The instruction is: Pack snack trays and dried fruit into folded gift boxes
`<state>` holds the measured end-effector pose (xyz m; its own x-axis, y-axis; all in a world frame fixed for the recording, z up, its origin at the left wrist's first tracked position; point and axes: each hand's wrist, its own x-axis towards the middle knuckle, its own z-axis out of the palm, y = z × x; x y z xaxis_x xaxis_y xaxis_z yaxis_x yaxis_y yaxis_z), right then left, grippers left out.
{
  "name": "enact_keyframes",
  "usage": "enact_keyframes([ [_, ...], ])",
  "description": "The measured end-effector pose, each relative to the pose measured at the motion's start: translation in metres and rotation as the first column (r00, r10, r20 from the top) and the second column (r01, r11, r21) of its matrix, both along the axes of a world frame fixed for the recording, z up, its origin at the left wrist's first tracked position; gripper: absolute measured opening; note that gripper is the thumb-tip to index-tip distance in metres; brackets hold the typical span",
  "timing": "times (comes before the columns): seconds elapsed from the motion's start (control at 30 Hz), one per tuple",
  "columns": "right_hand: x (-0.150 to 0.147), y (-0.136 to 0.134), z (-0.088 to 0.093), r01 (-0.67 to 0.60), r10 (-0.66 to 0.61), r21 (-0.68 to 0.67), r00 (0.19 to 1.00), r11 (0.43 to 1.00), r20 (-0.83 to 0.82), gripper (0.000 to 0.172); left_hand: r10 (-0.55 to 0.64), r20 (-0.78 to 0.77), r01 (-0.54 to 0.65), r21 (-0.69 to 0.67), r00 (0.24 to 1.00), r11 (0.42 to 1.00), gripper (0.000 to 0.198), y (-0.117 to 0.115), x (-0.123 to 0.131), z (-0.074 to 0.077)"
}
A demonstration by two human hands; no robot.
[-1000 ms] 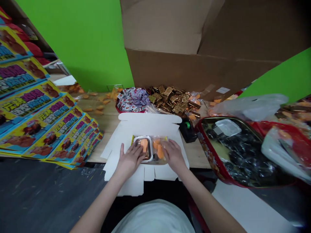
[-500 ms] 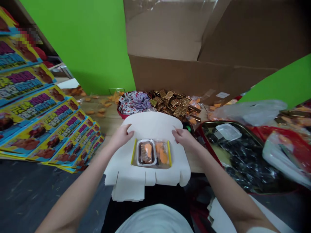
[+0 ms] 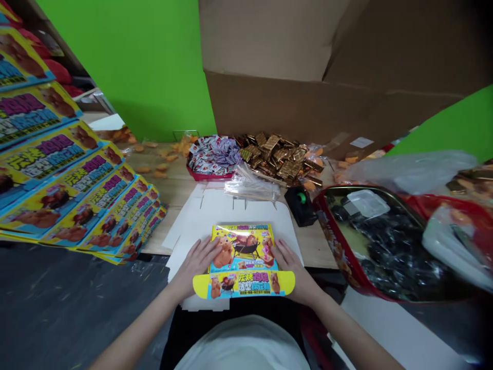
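Note:
A yellow and blue printed card box (image 3: 242, 262) lies on a white card sheet (image 3: 231, 213) on the wooden table (image 3: 154, 174). A curved yellow tab (image 3: 243, 283) sticks out at its near edge. My left hand (image 3: 197, 267) lies against its left side, and my right hand (image 3: 295, 275) grips its right side. The foil tray of orange food is hidden from sight.
Behind the white card lie a transparent bag of sticks (image 3: 252, 187), a red bowl of sachets (image 3: 211, 156), gold packets (image 3: 277, 159) and a black tape dispenser (image 3: 301, 205). A stack of printed cards (image 3: 69, 190) lies left, a red tin (image 3: 370, 241) right, and a cardboard carton (image 3: 288, 103) stands behind.
The printed panel now lies over the spot where the foil tray sat on white card. Both hands have moved nearer to me, and the bag of sticks shows behind the card.

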<state>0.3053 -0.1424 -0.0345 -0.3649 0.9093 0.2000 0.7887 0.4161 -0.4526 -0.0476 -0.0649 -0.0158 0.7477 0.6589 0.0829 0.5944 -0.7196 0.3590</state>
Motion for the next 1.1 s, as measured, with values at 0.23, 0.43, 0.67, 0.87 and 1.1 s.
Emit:
enact_keyframes([
  [0.23,-0.001,0.075,0.049,0.026,-0.111,-0.225,0.919,0.974,-0.377,0.053,0.261,0.312,-0.044,-0.561,0.913,0.827,0.076,0.058,0.024,0.054],
  [0.43,0.022,0.120,0.096,0.156,-0.318,-0.338,0.803,0.928,-0.504,0.046,0.564,0.397,-0.069,-0.772,0.724,0.632,0.052,0.070,0.038,0.044],
  [0.67,0.001,0.161,0.155,0.037,-0.116,-0.383,0.976,0.923,-0.186,0.033,0.565,0.405,-0.043,-0.785,0.718,0.618,0.056,0.069,0.036,0.046],
  [0.87,-0.010,0.112,0.112,0.111,-0.109,0.018,0.988,0.994,-0.109,0.034,0.638,0.440,-0.112,-0.762,0.632,0.637,0.062,0.060,0.048,0.026],
  [1.1,-0.016,0.075,0.056,0.178,-0.155,0.285,0.983,0.942,-0.102,0.046,0.536,0.531,-0.280,-0.487,0.657,0.827,0.069,0.068,0.025,0.055],
])
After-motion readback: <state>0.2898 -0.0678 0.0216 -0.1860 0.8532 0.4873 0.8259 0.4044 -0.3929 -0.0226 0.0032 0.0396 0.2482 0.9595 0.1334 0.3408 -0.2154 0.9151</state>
